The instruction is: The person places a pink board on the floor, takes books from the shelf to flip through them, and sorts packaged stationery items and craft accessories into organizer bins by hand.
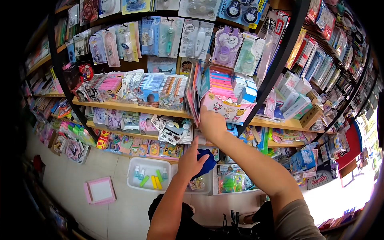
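At the edge of the wooden shelf, the right hand meets the lower left corner of a cardboard box printed with cartoon characters; its fingertips are hidden, so whether they are clamped or apart cannot be told. The left hand, lower and nearer the body, is closed around a crumpled dark blue cloth, soft and deeply folded, its index finger extended upward.

The box is rectangular and open-topped, holding a tight row of pink and orange flat packets with small blue-and-white cartons at their right. Thin, upright glossy sheets stand against its left side. Further left, clear containers hold rows of blue-topped packets and orange-patterned packets.

On the pale tiled floor, a smooth white plastic tray with rounded corners contains small clear bottles with teal contents, green sticks and yellow sticks. Beside it lies a square pink frame with a white centre.

Legible lettering includes "LUE PACK" on a blister card at the top and "GanTen" on a dark carton at lower right.
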Tool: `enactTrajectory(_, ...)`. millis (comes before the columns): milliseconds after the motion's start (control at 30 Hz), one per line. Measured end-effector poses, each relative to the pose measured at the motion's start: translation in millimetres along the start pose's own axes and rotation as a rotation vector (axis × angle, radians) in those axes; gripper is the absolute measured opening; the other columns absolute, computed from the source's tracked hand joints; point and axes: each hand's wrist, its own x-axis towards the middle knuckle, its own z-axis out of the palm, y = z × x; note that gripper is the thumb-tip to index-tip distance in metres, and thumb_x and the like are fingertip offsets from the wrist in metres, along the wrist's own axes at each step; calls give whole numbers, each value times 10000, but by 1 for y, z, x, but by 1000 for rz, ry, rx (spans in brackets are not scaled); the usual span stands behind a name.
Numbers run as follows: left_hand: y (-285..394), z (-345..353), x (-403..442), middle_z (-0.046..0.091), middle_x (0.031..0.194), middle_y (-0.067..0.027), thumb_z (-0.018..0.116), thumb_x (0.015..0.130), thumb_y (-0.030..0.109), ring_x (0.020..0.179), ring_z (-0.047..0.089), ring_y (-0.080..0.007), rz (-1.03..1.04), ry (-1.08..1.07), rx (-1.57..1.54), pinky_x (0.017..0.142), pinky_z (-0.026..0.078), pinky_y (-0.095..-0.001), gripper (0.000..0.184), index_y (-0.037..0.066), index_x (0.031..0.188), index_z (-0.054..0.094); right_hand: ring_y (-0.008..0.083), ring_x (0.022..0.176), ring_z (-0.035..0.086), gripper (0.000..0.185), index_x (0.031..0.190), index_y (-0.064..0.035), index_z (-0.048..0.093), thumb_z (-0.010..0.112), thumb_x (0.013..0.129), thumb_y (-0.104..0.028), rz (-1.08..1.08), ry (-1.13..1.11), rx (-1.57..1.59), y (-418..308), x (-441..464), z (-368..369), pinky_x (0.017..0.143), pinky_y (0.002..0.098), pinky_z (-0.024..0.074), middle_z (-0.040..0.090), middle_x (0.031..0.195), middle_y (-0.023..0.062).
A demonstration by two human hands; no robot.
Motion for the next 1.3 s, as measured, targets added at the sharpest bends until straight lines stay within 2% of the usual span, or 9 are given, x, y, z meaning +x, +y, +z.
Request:
enactTrajectory(133, -2, 2, -1, 557, 830, -107, 640, 745, 289, 763, 561, -253, 9, -6, 27, 660, 449, -349, 759, 92, 1356, 236, 340, 639, 624, 225, 895, -11, 405, 537, 730, -86, -14, -22, -36, 2, 13, -2, 534, 396, 506, 603, 686, 203)
enactTrajectory(333, -5, 6, -1, 560, 813, -108, 650, 737, 291, 742, 557, -258, 6, 16, 20, 661, 449, -354, 733, 46, 1328, 293, 315, 733, 639, 123, 840, -6, 545, 511, 758, -92, 66, -110, -7, 1, 15, 25, 614, 403, 517, 630, 796, 172)
enactTrajectory(433, -8, 6, -3, 565, 810, -113, 655, 733, 289, 744, 558, -262, 7, 36, 13, 665, 449, -357, 708, 26, 1306, 333, 305, 787, 636, 149, 832, -12, 607, 520, 749, -101, 99, -354, -71, 2, 11, 15, 652, 396, 514, 631, 857, 161)
enactTrajectory(733, -9, 5, -6, 582, 867, -144, 651, 732, 284, 784, 575, -274, 5, 40, -7, 683, 457, -356, 667, -9, 1265, 378, 325, 801, 630, 156, 814, -13, 614, 534, 746, -127, 87, -321, -6, 6, 14, 23, 700, 387, 507, 631, 888, 183)
enactTrajectory(867, -17, 11, -3, 588, 932, -167, 647, 732, 275, 809, 582, -276, 52, 87, -18, 699, 461, -357, 645, -14, 1249, 392, 334, 813, 627, 516, 748, 16, 615, 502, 789, -485, 130, -844, 120, -19, 29, -31, 711, 403, 487, 637, 823, 189)
enactTrajectory(900, -15, 9, -2, 584, 973, -175, 640, 736, 277, 819, 583, -274, 20, 53, 18, 714, 463, -356, 631, -14, 1241, 399, 325, 813, 627, 681, 766, 31, 623, 426, 774, -620, 211, -777, 159, -20, 30, -27, 704, 416, 482, 635, 774, 197)
enactTrajectory(1133, -13, 6, -7, 587, 960, -158, 618, 750, 303, 840, 582, -276, 7, 48, 6, 715, 461, -367, 616, -1, 1241, 403, 357, 822, 612, 650, 826, 71, 615, 339, 844, -518, 559, -287, 415, -4, 31, 22, 724, 434, 468, 606, 810, 268)
enactTrajectory(1167, -11, 3, -8, 588, 957, -157, 617, 750, 303, 842, 582, -276, 1, 47, 8, 715, 461, -370, 615, 1, 1242, 403, 357, 691, 621, 622, 743, 91, 603, 328, 859, -455, 556, -117, 427, 8, 27, 46, 679, 418, 479, 595, 662, 254)
enactTrajectory(1300, -8, -3, -9, 589, 957, -152, 615, 751, 303, 843, 583, -278, -3, 35, 26, 719, 460, -374, 612, 3, 1242, 404, 329, 496, 581, 621, 611, 88, 570, 323, 864, -423, 558, -119, 755, -9, 18, 23, 586, 396, 486, 540, 492, 206)
